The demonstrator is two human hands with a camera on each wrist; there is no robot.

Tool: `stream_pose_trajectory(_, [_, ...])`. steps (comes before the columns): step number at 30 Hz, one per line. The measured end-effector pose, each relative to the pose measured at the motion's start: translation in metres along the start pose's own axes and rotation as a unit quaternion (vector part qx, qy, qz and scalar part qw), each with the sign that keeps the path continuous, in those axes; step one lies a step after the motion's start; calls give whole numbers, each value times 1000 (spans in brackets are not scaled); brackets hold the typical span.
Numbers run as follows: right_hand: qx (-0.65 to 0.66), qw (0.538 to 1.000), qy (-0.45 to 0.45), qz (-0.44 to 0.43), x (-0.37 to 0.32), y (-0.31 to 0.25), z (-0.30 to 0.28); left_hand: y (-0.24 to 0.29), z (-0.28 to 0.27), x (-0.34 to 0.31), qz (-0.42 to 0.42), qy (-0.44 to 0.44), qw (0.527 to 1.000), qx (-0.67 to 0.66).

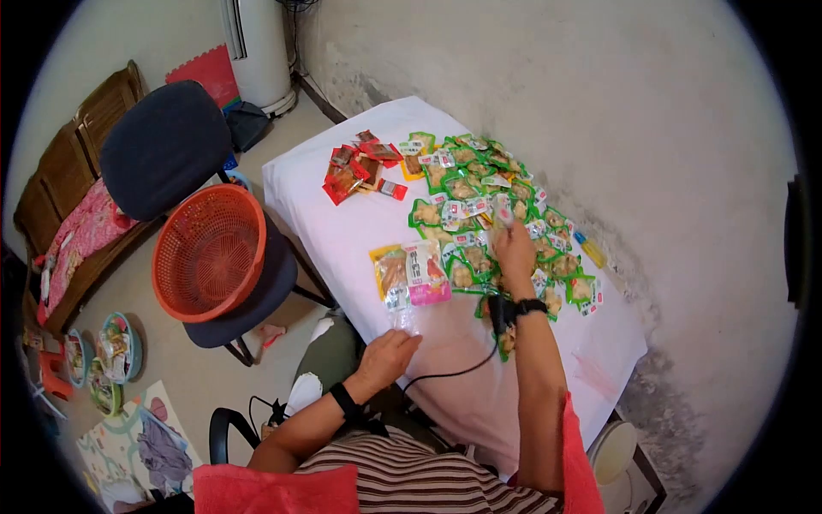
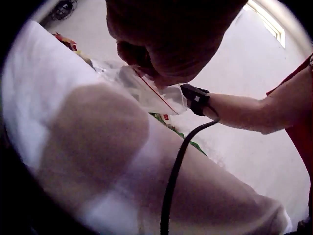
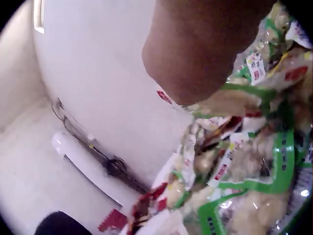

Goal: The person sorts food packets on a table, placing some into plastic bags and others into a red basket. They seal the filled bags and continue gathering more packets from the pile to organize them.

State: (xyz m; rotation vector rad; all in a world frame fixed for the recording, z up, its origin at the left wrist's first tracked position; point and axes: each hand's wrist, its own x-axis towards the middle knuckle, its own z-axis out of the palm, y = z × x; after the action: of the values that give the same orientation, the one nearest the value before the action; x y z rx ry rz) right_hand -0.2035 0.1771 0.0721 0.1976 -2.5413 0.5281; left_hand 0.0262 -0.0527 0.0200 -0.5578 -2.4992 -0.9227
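My left hand [image 1: 385, 358] pinches the edge of a clear zip bag [image 2: 152, 97] with a red seal line. In the head view, a yellow-edged packet [image 1: 392, 272] and a white and pink packet [image 1: 425, 272] lie at that bag's far end. Over the heap of green-edged snack packets [image 1: 462, 184] is my right hand [image 1: 515, 257], its fingers holding a snack packet [image 1: 503, 208] with a pale upper end. Its palm and fingertips are mostly hidden in the right wrist view, where green-edged packets [image 3: 244, 183] lie close below.
Red snack packets [image 1: 347, 171] are piled at the table's far left, and a yellow tube-like item [image 1: 591, 250] lies by the wall. An orange basket [image 1: 214, 253] stands on a chair left of the white-covered table [image 1: 317, 184]. A black cable [image 1: 458, 372] trails from the right wrist.
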Motion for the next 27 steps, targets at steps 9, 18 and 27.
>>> stream_pose_trajectory(9, [615,700,16,364,-152,11,-85,0,5,4,-30,22,998,-47])
stream_pose_trajectory(18, [567,668,-97,472,-220,21,-103,6,-1,12,-16,20,999,-34])
stream_pose_trajectory(27, [505,700,-185,470,-224,13,-94,-20,-39,111,-37,71,994,-76])
